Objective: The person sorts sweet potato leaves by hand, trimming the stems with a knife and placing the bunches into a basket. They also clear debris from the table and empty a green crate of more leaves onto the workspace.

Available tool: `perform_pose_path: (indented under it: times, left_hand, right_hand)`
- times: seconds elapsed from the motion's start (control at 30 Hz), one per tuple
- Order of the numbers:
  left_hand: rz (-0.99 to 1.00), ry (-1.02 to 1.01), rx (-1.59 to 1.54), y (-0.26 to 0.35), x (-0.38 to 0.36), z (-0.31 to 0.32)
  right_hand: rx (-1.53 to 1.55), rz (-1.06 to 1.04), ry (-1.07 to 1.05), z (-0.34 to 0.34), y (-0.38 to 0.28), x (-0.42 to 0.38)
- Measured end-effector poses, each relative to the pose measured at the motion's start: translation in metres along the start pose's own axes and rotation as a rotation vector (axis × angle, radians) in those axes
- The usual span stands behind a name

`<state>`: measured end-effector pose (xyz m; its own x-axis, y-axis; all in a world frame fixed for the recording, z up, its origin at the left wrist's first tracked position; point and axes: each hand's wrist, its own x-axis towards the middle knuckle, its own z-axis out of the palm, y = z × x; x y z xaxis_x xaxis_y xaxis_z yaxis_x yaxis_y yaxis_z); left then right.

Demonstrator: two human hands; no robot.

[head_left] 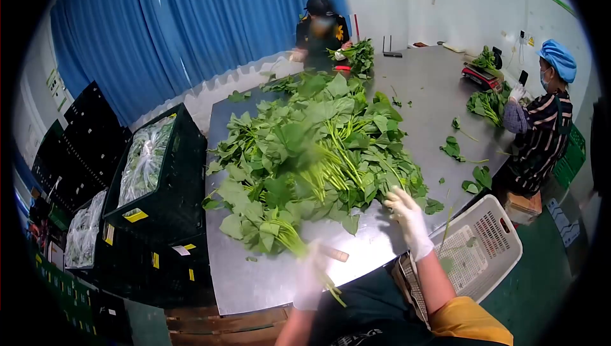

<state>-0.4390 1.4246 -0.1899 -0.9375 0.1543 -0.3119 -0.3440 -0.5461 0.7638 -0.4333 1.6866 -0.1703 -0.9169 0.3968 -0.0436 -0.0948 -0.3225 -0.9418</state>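
Leafy greens, one broad heap, at the centre of the metal table, 12 o'clock from the hands: broad mid-green leaves, paler undersides, bright green stems bared towards the middle, part of it blurred. One smaller bunch, at 6 to 7 o'clock, leaves on the heap's near edge, stems clamped in the gloved left hand; that hand is blurred, its separate fingers not readable. Gloved right hand, at 4 o'clock by the heap's near edge, fingers slightly apart, holding nothing visible. Containers: dark crates at 9 o'clock, stacked, the upper one holding greens in clear plastic, a lower one a further clear bag; pale slotted basket at 4 o'clock, a few loose leaves inside, its near side partly hidden by the right forearm; green crate at 3 o'clock, partly behind a person. Surroundings: blue curtain at 11 o'clock; person in striped clothing at 2 o'clock, phone in gloved hand; person in dark cap at 12 o'clock, beside greens; red scale at 1 to 2 o'clock, greens on top; loose sprigs at 3 o'clock; tan stick-like piece beside the left hand, partly obscured.
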Motion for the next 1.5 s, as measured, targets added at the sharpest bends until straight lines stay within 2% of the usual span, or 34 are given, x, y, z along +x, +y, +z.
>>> perform_pose_path:
  times: [0.07,0.17,0.2,0.27,0.3,0.33,0.4,0.43,0.47,0.53,0.6,0.67,0.73,0.8,0.87,0.9,0.93,0.97,1.0,1.07,1.1,1.13,1.17,1.2,1.27,1.3,1.4,1.47,1.5]
  left_hand:
    - [-0.007,-0.035,0.015,0.001,0.0,-0.001]
    - [0.041,-0.023,0.089,0.008,-0.004,-0.001]
    - [0.047,-0.022,0.089,0.008,-0.003,-0.003]
    - [0.134,0.098,0.135,0.009,-0.003,-0.01]
    - [0.083,0.115,0.086,0.015,-0.007,-0.011]
    - [0.091,0.11,0.088,0.018,-0.005,-0.014]
    - [0.114,0.165,0.059,0.014,-0.003,-0.025]
    - [0.155,0.149,0.057,0.011,0.0,-0.029]
    - [0.149,0.143,0.055,0.01,0.003,-0.029]
    - [0.146,0.106,-0.002,0.005,0.007,-0.029]
    - [0.123,0.094,0.015,0.007,0.007,-0.017]
    - [0.104,0.036,0.058,0.01,0.003,-0.001]
    - [0.103,0.012,0.063,0.024,-0.013,0.026]
    - [0.269,-0.19,0.376,0.025,-0.017,0.031]
    - [0.574,-0.235,0.659,0.011,-0.007,0.027]
    - [0.401,-0.203,0.419,0.004,0.002,0.023]
    - [0.39,-0.187,0.425,-0.004,0.002,0.018]
    - [0.281,-0.176,0.265,-0.001,0.0,0.025]
    - [0.173,-0.164,0.104,0.001,-0.001,0.029]
    - [0.206,-0.177,0.204,-0.002,-0.003,0.023]
    - [0.19,-0.191,0.207,-0.008,0.001,0.016]
    - [0.173,-0.206,0.21,-0.011,0.002,0.011]
    - [0.17,-0.168,0.211,0.006,-0.016,0.033]
    - [0.172,-0.163,0.214,-0.001,-0.012,0.026]
    - [0.415,-0.181,0.479,-0.007,-0.002,0.016]
    - [0.022,-0.068,0.081,0.0,-0.011,0.025]
    - [-0.038,-0.077,-0.033,-0.006,-0.008,0.024]
    - [0.002,-0.111,-0.013,-0.006,-0.009,0.027]
    - [-0.002,-0.077,-0.021,-0.006,-0.009,0.03]
  right_hand:
    - [-0.177,-0.14,-0.072,0.027,0.011,0.027]
    - [-0.962,-0.565,0.179,0.06,0.021,0.075]
    - [-1.192,-0.593,0.21,0.066,0.025,0.093]
    - [-1.434,-0.503,0.118,0.069,0.023,0.116]
    - [-1.438,-0.437,0.094,0.068,0.018,0.122]
    - [-1.404,-0.602,0.178,0.065,0.017,0.12]
    - [-0.69,-0.251,0.04,0.056,-0.003,0.106]
    - [-0.26,-0.126,-0.103,0.056,-0.024,0.079]
    - [0.033,0.116,-0.175,0.05,-0.032,0.065]
    - [0.23,0.182,-0.295,0.043,-0.015,0.039]
    - [0.043,0.268,-0.368,0.039,-0.006,0.013]
    - [0.184,0.332,-0.447,0.03,0.011,-0.005]
    - [0.24,0.387,-0.368,0.032,0.026,-0.021]
    - [0.239,0.387,-0.395,0.038,0.028,-0.036]
    - [0.244,0.345,-0.419,0.043,0.032,-0.05]
    - [0.248,0.364,-0.422,0.048,0.034,-0.058]
    - [0.058,0.253,-0.353,0.054,0.038,-0.066]
    - [-0.133,0.137,-0.284,0.06,0.04,-0.074]
    - [-0.223,0.125,-0.187,0.065,0.039,-0.081]
    - [-0.357,-0.014,-0.118,0.067,0.041,-0.091]
    - [-0.352,-0.009,-0.12,0.067,0.039,-0.092]
    - [-0.544,-0.137,-0.165,0.066,0.037,-0.093]
    - [-0.735,-0.268,-0.21,0.065,0.036,-0.093]
    - [-0.73,-0.267,-0.214,0.064,0.038,-0.094]
    - [-0.366,0.119,-0.293,0.065,0.041,-0.094]
    - [-0.206,0.241,-0.337,0.066,0.038,-0.09]
    - [-0.07,0.272,-0.339,0.062,0.032,-0.08]
    - [-0.047,0.26,-0.316,0.065,0.026,-0.08]
    - [0.059,0.342,-0.251,0.067,0.026,-0.081]
